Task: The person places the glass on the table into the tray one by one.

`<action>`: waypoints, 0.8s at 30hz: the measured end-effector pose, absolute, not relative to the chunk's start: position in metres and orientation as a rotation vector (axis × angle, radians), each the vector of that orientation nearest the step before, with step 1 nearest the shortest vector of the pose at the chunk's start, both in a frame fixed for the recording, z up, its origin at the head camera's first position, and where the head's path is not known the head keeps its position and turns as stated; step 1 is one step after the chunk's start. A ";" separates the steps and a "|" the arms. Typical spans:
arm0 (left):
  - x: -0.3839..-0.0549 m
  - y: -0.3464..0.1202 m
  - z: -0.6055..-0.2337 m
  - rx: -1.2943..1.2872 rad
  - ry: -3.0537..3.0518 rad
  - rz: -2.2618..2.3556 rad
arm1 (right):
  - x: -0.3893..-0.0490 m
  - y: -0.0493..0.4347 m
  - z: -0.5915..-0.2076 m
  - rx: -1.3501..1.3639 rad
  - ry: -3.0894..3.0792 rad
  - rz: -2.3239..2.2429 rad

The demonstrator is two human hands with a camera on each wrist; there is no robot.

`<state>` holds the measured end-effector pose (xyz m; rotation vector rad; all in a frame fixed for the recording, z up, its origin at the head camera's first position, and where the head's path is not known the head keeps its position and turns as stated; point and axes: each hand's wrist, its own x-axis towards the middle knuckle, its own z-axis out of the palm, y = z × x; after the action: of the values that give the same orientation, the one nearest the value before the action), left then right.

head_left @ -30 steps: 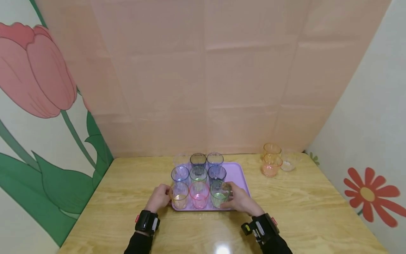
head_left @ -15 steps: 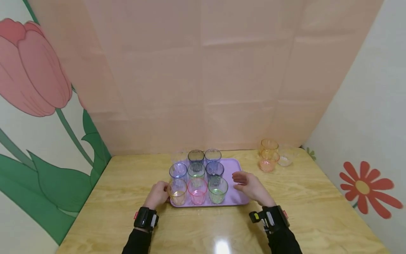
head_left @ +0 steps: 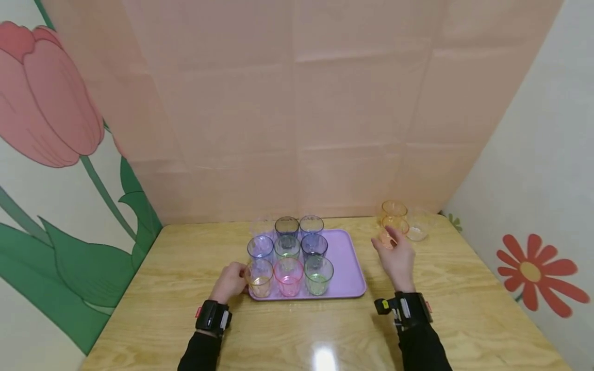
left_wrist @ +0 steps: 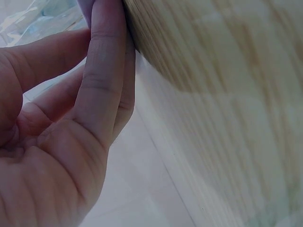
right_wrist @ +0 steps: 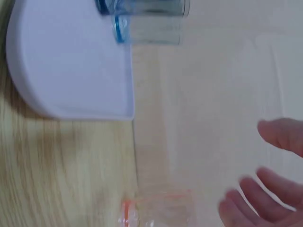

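Observation:
My left hand (head_left: pixel 229 282) pinches the left rim of a purple tray (head_left: pixel 345 270) near its front corner; the left wrist view shows thumb and fingers meeting at the rim (left_wrist: pixel 85 10). Three rows of coloured glasses fill the tray's left and middle, with yellow (head_left: pixel 260 281), pink (head_left: pixel 289 281) and green (head_left: pixel 318 278) in front. Right of the tray, my right hand (head_left: pixel 398 257) holds nothing, thumb and fingers spread apart. It is nearest a pinkish-orange glass (right_wrist: pixel 161 210), which it partly hides in the head view. An amber glass (head_left: pixel 394 207) stands behind that one.
Beside the orange glasses stands a clear glass (head_left: pixel 418 231), close to the table's back right corner. A papered wall (head_left: pixel 297 129) rises behind the wooden table (head_left: pixel 195 263). The tray's right strip is bare.
My right hand has let go of the green glass at the tray's front and moved right and away from me, towards the orange glasses. My left hand stays at the tray's left edge.

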<state>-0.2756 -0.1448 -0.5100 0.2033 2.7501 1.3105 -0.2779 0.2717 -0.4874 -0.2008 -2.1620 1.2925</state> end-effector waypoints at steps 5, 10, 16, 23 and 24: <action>-0.274 -0.144 -0.509 0.219 2.774 1.306 | -0.290 0.290 -0.494 -0.301 -2.099 1.205; -0.273 -0.144 -0.508 0.228 2.774 1.305 | -0.306 0.311 -0.500 -0.386 -2.179 1.169; -0.275 -0.145 -0.510 0.235 2.760 1.303 | -0.321 0.326 -0.505 -0.446 -2.306 1.167; -0.277 -0.146 -0.514 0.211 2.756 1.314 | -0.336 0.336 -0.511 -0.460 -2.355 1.170; -0.277 -0.146 -0.514 0.210 2.751 1.319 | -0.337 0.337 -0.512 -0.467 -2.364 1.170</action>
<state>-0.2769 -0.1461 -0.5137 0.2101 2.7506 1.3185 -0.3373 0.3370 -0.5122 -0.4666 -2.3644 1.1699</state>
